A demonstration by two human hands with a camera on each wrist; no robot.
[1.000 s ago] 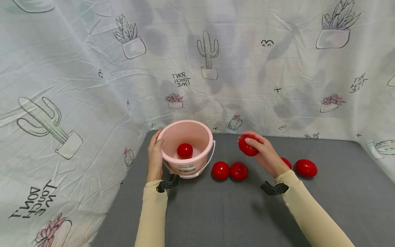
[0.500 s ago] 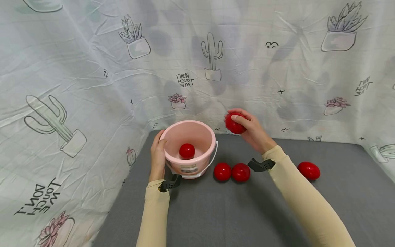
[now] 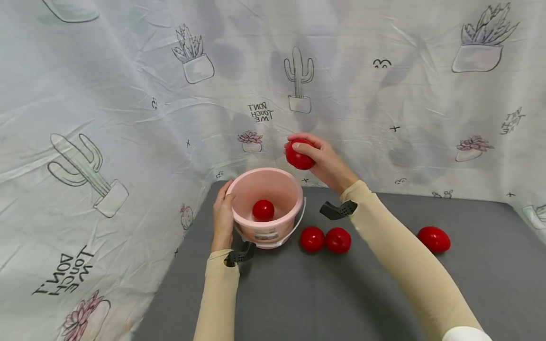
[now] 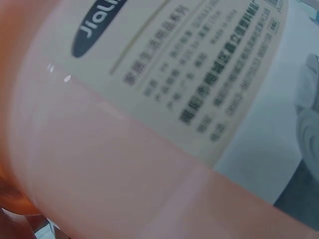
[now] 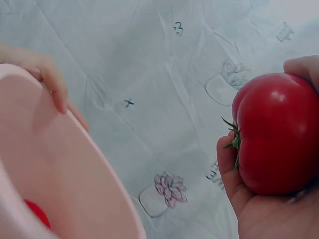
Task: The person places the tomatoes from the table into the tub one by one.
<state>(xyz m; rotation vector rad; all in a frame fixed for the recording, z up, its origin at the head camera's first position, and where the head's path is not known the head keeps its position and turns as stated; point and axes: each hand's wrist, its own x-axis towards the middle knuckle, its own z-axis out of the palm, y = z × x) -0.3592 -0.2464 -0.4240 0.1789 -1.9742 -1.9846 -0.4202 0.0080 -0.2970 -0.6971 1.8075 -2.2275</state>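
Note:
My right hand (image 3: pixel 327 161) holds a red tomato (image 3: pixel 300 155) in the air, just right of and above the pink bucket (image 3: pixel 282 201). In the right wrist view, the tomato (image 5: pixel 276 134) shows a green stem between the curled fingers and the thumb. With the thumb over the rim and the fingers outside, my left hand (image 3: pixel 222 220) grips the bucket's left side. One tomato (image 3: pixel 263 210) lies inside on the bottom. The left wrist view is filled by the bucket's wall (image 4: pixel 114 164) and its printed label (image 4: pixel 199 64).
Two tomatoes, one (image 3: pixel 312 239) beside the other (image 3: pixel 338 240), sit on the grey table (image 3: pixel 290 298) right of the bucket. Another tomato (image 3: pixel 434 239) lies farther right, partly behind my right sleeve (image 3: pixel 396 241). A white handle (image 3: pixel 302 215) hangs at the bucket's side. Printed cloth (image 3: pixel 350 94) stands behind.
My right hand has raised the tomato and carried it left toward the bucket. The left hand keeps its grip on the rim. The head view has shifted slightly.

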